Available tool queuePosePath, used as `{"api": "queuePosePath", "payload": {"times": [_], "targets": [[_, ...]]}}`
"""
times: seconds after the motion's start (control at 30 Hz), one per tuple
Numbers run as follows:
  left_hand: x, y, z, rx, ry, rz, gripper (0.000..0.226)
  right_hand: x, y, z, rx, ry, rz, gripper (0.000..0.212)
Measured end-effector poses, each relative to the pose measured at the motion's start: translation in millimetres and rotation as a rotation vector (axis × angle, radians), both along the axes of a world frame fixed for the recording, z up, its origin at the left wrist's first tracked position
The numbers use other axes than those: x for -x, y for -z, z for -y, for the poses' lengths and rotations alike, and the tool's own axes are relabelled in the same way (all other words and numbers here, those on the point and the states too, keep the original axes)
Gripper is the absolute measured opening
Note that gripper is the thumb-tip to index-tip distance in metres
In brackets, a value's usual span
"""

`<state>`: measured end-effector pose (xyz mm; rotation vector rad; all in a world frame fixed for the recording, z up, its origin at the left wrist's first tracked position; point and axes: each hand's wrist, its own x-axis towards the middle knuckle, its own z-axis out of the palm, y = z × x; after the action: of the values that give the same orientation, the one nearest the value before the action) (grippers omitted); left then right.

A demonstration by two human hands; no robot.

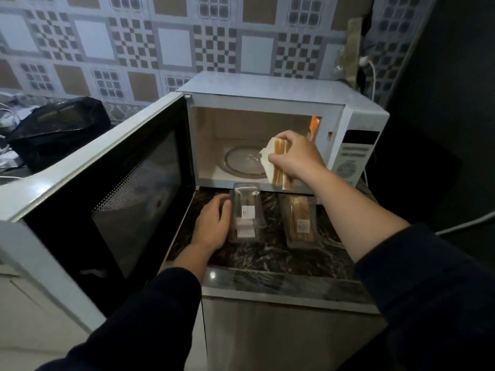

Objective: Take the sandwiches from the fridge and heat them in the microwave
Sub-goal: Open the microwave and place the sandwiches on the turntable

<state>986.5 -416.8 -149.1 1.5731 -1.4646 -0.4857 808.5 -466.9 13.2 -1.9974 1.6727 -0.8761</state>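
Dark sleeves [150, 314] fill the bottom of the head view, one forearm reaching up on each side. At the mouth of the white microwave [267, 103] the right hand [297, 156] grips a sandwich [278, 162], a stack of pale bread slices with brown crusts turned edge-on, held upright just above the oven's sill and over the front rim of the glass turntable [241, 163]. Lower down, the left hand [214, 223] lies with loosely curled fingers against the side of a clear plastic sandwich box [247, 212] bearing a white label; whether it grips the box cannot be told. Just beside this box stands a second clear box [301, 223] with a sandwich inside it. Swung wide to the left, the microwave door [112, 199] stands in front of the counter on that side. Both boxes sit on a dark marbled countertop [267, 258]. Behind runs a wall of checkered tiles [134, 41], and a black bag [59, 129] rests at far left.
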Motion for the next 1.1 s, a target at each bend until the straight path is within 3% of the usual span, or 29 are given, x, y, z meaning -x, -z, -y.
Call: {"api": "queuePosePath", "payload": {"times": [0.13, 0.27, 0.37, 0.57, 0.9, 1.1], "targets": [[-9.5, 7.8, 26.6, -0.085, -0.033, 0.096, 0.041, -8.3, 4.1, 59.7, 0.017, -0.010, 0.015, 0.034], [-17.1, 34.0, 45.0, -0.203, -0.028, 0.385, 0.047, -17.4, 26.0, 118.0, -0.046, 0.023, -0.015, 0.054], [-19.9, 45.1, 48.6, -0.215, -0.042, 0.525, 0.049, -26.2, 47.2, 151.5, -0.109, 0.042, -0.032, 0.051], [-18.9, 42.5, 47.3, -0.177, -0.073, 0.510, 0.053, -42.0, 73.8, 197.1, -0.079, -0.047, -0.049, 0.046], [-17.4, 38.3, 46.2, -0.143, -0.109, 0.472, 0.054, -41.6, 92.8, 233.0, -0.099, 0.013, -0.082, 0.040], [-18.2, 39.0, 47.3, -0.150, -0.113, 0.485, 0.047, -36.1, 93.7, 218.8, -0.137, 0.057, -0.045, 0.073]]}}
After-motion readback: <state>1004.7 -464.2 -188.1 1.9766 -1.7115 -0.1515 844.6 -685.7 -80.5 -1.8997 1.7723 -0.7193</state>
